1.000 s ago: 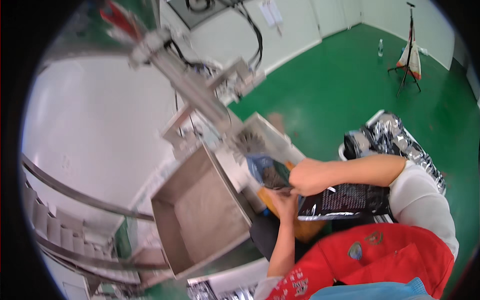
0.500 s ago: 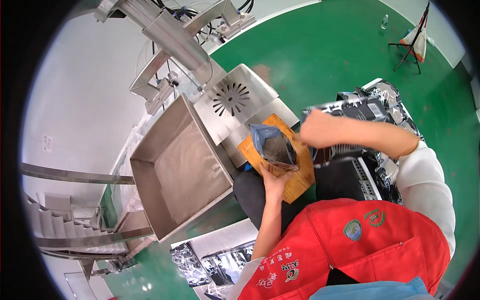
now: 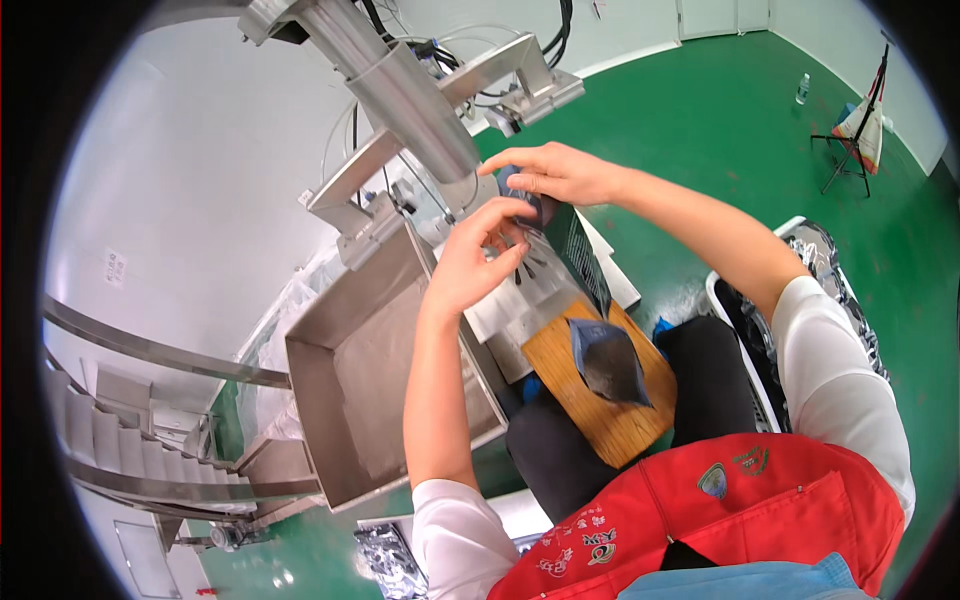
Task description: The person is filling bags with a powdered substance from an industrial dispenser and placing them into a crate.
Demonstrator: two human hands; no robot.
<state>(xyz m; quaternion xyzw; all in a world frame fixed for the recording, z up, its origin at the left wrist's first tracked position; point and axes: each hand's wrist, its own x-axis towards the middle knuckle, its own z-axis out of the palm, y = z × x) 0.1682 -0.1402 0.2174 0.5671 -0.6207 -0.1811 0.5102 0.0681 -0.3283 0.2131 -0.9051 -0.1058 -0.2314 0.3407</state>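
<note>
A dark printed bag [image 3: 572, 250] is raised under the steel spout [image 3: 420, 115], above the steel platform. My left hand [image 3: 477, 252], fingers curled, grips its upper left part. My right hand [image 3: 560, 175] grips the top from the right, index finger reaching toward the spout's mouth. The bag's mouth is partly hidden by my fingers. An open blue-lined pouch [image 3: 610, 370] with grey-brown contents stands on the wooden board [image 3: 560, 400] between my dark-clothed knees.
A steel tray [image 3: 365, 380] stands left of the platform [image 3: 615, 280]. Curved steel rails [image 3: 160, 355] and steps are farther left. A white crate [image 3: 725, 310] of shiny packs is at my right. A tripod [image 3: 845, 145] and bottle [image 3: 802, 90] stand on the green floor.
Both hands have moved up and forward from the board to beneath the spout, now with a dark bag. The open pouch is left on the board, no longer in my left hand.
</note>
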